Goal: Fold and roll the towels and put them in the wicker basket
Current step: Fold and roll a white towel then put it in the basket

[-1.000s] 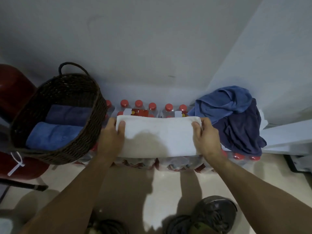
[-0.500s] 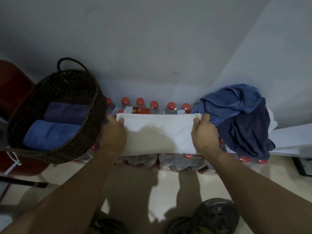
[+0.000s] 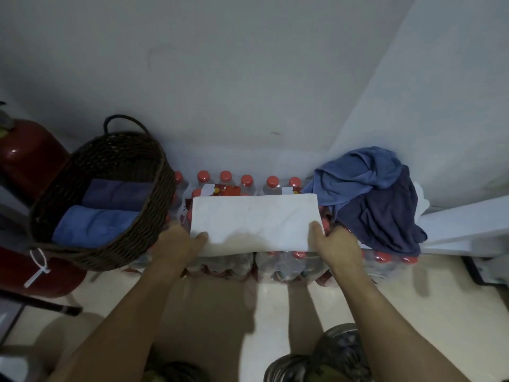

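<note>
A white towel [image 3: 254, 220], folded into a flat strip, lies across packs of red-capped water bottles [image 3: 278, 267]. My left hand [image 3: 179, 245] holds its near left corner, thumb on top. At the near right corner my right hand [image 3: 334, 245] has its thumb on the towel and its fingers under the edge. The dark wicker basket [image 3: 154, 213] stands to the left and holds a rolled blue towel [image 3: 93, 226] and a rolled purple one [image 3: 115, 193]. A heap of loose blue and navy towels [image 3: 374, 199] lies to the right.
A red fire extinguisher [image 3: 26, 155] stands behind the basket at far left, and a second red one [image 3: 55, 274] with a white tag lies below it. White walls close the corner behind. A white ledge [image 3: 465, 227] runs at right. My shoes stand on the pale floor [image 3: 278, 312].
Both hands have slid from the towel's far corners back to its near corners. The towel lies flat in the same place.
</note>
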Motion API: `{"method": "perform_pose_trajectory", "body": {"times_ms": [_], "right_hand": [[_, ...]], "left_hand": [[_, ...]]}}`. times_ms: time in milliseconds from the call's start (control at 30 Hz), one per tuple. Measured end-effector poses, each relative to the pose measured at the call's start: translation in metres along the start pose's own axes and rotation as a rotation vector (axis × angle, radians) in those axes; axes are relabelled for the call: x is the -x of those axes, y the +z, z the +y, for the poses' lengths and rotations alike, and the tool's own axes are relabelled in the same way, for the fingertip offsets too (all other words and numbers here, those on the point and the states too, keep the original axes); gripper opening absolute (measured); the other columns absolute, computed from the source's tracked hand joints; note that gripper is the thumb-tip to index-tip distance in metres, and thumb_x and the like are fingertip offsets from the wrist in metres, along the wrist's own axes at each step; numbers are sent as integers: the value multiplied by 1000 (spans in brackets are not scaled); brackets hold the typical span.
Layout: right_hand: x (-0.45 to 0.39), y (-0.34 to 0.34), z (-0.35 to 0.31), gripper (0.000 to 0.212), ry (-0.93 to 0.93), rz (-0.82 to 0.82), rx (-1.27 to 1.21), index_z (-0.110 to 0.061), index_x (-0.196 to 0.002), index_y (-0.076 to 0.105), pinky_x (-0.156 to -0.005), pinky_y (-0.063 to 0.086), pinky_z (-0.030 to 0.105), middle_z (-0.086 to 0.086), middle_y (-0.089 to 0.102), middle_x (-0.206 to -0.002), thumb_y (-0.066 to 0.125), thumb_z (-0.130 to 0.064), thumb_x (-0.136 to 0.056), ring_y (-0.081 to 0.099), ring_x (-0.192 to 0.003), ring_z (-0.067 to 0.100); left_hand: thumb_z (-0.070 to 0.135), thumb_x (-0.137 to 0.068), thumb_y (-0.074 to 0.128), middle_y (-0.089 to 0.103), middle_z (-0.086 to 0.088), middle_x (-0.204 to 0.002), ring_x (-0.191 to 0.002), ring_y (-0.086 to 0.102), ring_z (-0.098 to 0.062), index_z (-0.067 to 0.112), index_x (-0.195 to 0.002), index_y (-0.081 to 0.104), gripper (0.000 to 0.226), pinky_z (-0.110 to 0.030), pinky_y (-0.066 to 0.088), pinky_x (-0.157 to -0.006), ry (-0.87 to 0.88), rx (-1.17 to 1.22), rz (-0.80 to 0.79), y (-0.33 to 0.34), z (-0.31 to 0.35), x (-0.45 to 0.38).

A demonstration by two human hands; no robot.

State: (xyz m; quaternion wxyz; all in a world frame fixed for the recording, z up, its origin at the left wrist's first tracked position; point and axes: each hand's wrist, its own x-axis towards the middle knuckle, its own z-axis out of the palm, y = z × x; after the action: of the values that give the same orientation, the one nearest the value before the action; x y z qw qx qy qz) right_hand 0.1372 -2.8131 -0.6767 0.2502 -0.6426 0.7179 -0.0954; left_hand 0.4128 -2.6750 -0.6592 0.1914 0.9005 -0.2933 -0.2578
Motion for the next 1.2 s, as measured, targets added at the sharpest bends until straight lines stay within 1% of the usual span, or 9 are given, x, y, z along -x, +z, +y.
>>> {"method": "perform_pose_trajectory", "body": {"times_ms": [133, 300, 467, 567, 733, 833, 933, 1100, 1200], "right_hand": [[10, -7, 4, 40, -30, -97, -53, -5, -95, 62, -77, 45, 34, 12, 65, -95, 64, -44, -87, 58, -99, 34], [25, -16, 5, 25, 25, -10, -376, -10, -67, 56, -58, 43, 29, 1, 61, -67, 76, -21, -77, 60, -70, 26], [31, -19, 9, 19, 162, -234, -336, -7, -66, 56, -51, 49, 31, 18, 66, -69, 73, -12, -74, 60, -55, 30], [27, -21, 4, 27, 79, -167, -167, -5, -73, 60, -51, 46, 28, 11, 65, -69, 71, -29, -78, 64, -64, 29], [21, -2, 2, 57, 40, -98, -32, -1, -102, 63, -83, 53, 41, 19, 65, -104, 47, -54, -90, 62, -99, 37], [13, 2, 0, 62, 26, -57, 2, -4, -109, 62, -95, 50, 44, 19, 63, -114, 38, -57, -89, 57, -108, 37], [6, 2, -8, 54, 17, -25, -61, -4, -103, 62, -90, 50, 41, 18, 64, -106, 43, -53, -91, 58, -103, 36], [0, -1, -24, 23, -6, -103, -246, -15, -70, 55, -55, 37, 26, -3, 57, -67, 62, -33, -83, 56, -70, 22], [-10, -7, -27, 17, 80, -212, -531, -12, -71, 59, -60, 49, 29, -2, 63, -72, 73, -15, -79, 61, -71, 21]], "left_hand": [[25, -81, 76, 61, -16, -101, -79, 57, -24, 2, -104, 55, 39, -35, 49, -67, -58, 225, 52, 1, -5, 9], [12, -77, 78, 65, -12, -94, -88, 63, -32, 9, -95, 65, 23, -39, 53, -72, -100, 577, 161, -2, -10, 12], [10, -81, 68, 56, -13, -98, -88, 55, -31, 6, -100, 59, 22, -38, 46, -74, 167, 231, 376, 8, -7, 21], [11, -82, 57, 58, -14, -97, -88, 53, -29, 4, -97, 64, 18, -40, 45, -74, 520, -62, 573, 22, 0, 21], [26, -95, 44, 50, -24, -139, -133, 43, -40, -2, -131, 55, 47, -53, 34, -111, 726, -149, 284, 43, 13, 4], [36, -98, 30, 38, -24, -148, -140, 33, -41, 2, -141, 46, 57, -56, 28, -114, 755, -343, 211, 57, 9, 2], [39, -97, 31, 35, -22, -151, -142, 31, -39, 7, -145, 42, 58, -54, 25, -116, 720, -415, 192, 58, 7, -3], [43, -97, 20, 32, -18, -154, -144, 27, -35, 12, -148, 38, 62, -50, 18, -119, 664, -419, 162, 60, 9, -8], [46, -96, 17, 31, -16, -155, -145, 26, -33, 14, -148, 36, 64, -48, 16, -119, 649, -406, 154, 60, 8, -11]]}}
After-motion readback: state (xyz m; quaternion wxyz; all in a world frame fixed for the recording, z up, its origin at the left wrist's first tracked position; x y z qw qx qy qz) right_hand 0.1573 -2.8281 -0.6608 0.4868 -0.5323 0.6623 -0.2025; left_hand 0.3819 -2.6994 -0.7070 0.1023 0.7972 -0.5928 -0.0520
